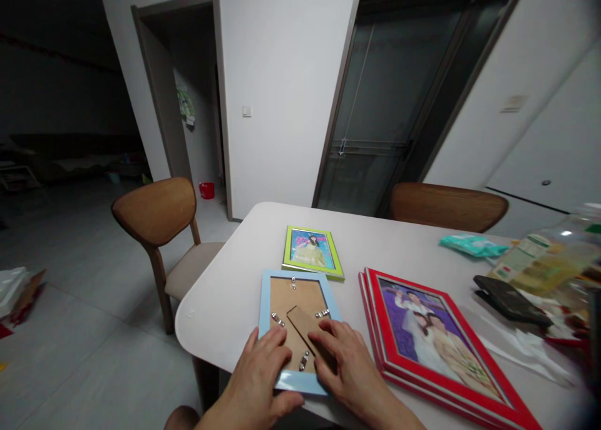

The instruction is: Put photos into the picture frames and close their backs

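Observation:
A light-blue picture frame [267, 292] lies face down on the table, its brown backing board [278, 298] facing up. Metal turn clips [304, 361] sit along the board's sides, and a brown stand flap [300, 320] lies slantwise in the middle. My left hand [265, 370] rests over the frame's lower left corner, fingers stretched on the edge and thumb apart. My right hand [345, 364] lies over the lower right side, fingertips touching the flap and thumb spread from them. That hand hides part of the frame's right edge and the flap's lower end.
A lime-green picture frame [338, 264] lies just beyond the blue one. Stacked red picture frames [382, 330] stand to the right. Farther right are a black object [511, 302], a teal packet [474, 245] and a clear bottle [539, 255]. Wooden chairs [157, 211] flank the white table [220, 311].

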### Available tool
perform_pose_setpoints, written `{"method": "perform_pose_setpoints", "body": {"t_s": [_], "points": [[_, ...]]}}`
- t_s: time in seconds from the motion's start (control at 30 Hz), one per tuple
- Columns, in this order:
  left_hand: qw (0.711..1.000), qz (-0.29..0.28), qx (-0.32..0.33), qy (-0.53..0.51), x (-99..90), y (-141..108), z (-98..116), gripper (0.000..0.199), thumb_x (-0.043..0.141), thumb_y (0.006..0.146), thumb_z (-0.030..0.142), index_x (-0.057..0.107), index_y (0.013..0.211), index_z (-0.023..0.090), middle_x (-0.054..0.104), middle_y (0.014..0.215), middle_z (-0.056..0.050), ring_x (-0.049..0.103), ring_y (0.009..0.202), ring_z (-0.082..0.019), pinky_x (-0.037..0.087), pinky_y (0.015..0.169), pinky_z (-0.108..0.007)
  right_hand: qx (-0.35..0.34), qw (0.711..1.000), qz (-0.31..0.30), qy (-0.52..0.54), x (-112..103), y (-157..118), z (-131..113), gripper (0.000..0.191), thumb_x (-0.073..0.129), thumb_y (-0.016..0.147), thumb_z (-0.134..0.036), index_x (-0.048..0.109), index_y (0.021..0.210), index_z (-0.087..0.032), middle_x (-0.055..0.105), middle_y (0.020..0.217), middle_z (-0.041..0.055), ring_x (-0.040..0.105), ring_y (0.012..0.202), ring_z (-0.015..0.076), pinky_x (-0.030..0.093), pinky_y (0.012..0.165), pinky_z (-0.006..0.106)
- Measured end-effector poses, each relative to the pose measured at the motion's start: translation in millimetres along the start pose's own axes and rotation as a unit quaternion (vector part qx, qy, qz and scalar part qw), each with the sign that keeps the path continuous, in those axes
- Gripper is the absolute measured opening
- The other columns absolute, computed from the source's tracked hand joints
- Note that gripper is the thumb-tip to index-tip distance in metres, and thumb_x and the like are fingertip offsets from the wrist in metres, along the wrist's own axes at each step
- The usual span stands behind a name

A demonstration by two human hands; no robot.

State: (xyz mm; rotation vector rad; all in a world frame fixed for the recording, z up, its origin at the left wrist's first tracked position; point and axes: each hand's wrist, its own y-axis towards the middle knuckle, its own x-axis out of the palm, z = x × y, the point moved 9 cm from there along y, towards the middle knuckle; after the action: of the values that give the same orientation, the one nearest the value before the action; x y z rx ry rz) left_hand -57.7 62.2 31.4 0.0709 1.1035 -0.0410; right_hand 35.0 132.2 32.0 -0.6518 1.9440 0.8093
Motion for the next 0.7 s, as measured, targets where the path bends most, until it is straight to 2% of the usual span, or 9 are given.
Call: {"method": "perform_pose_setpoints", "body": {"t_s": [0.17,0.33,0.5,0.6,0.7], "points": [[1.000,0.013,0.008,-0.028,3.8,-1.4,-3.8,0.025,0.064,0.065,0.024,0.054,0.087,0.020,0.048,0.122,-0.007,0.037,0.117,-0.020,0.015,0.101,-0.046,-0.080,0.996,-0.032,0.008,2.9,-1.3,-22.6,0.020,0.045,0.077,-0.022,0.061,0.087,-0.029,0.053,0.097,0.0049,0.045,0.091,0.0197,0.034,0.077,0.036],[1.000,0.011,0.008,-0.022,1.8,-0.2,-6.8,0.027,0.063,0.064,0.021,0.053,0.088,0.019,0.048,0.122,-0.008,0.037,0.117,-0.021,0.016,0.101,-0.047,-0.113,0.991,-0.073,0.023,6.9,0.9,-37.0,0.017,0.047,0.077,-0.023,0.061,0.084,-0.030,0.052,0.095,0.0024,0.043,0.089,0.0181,0.034,0.076,0.035],[1.000,0.006,-0.002,-0.026,-1.3,-1.1,-6.7,0.024,0.063,0.063,0.019,0.053,0.085,0.019,0.048,0.122,-0.008,0.037,0.116,-0.021,0.017,0.100,-0.047,-0.124,0.988,-0.075,0.046,2.7,-3.0,-41.9,0.018,0.048,0.076,-0.025,0.060,0.089,-0.030,0.052,0.100,0.0028,0.042,0.094,0.0185,0.034,0.079,0.035],[0.999,0.016,-0.005,-0.033,-1.7,-2.1,-10.1,0.024,0.062,0.062,0.018,0.053,0.084,0.019,0.047,0.123,-0.008,0.037,0.116,-0.020,0.016,0.101,-0.045,-0.111,0.991,-0.059,0.052,0.7,1.8,-30.8,0.021,0.047,0.077,-0.024,0.059,0.094,-0.028,0.052,0.100,0.0037,0.044,0.093,0.0175,0.036,0.079,0.032],[0.999,0.020,-0.001,-0.030,-1.0,-2.4,-13.2,0.023,0.060,0.063,0.017,0.052,0.084,0.019,0.047,0.123,-0.008,0.036,0.117,-0.019,0.014,0.102,-0.044,-0.011,1.000,0.017,0.012,-7.7,18.1,5.7,0.025,0.043,0.078,-0.021,0.058,0.097,-0.019,0.053,0.094,0.0079,0.046,0.088,0.0181,0.037,0.077,0.030]]}}
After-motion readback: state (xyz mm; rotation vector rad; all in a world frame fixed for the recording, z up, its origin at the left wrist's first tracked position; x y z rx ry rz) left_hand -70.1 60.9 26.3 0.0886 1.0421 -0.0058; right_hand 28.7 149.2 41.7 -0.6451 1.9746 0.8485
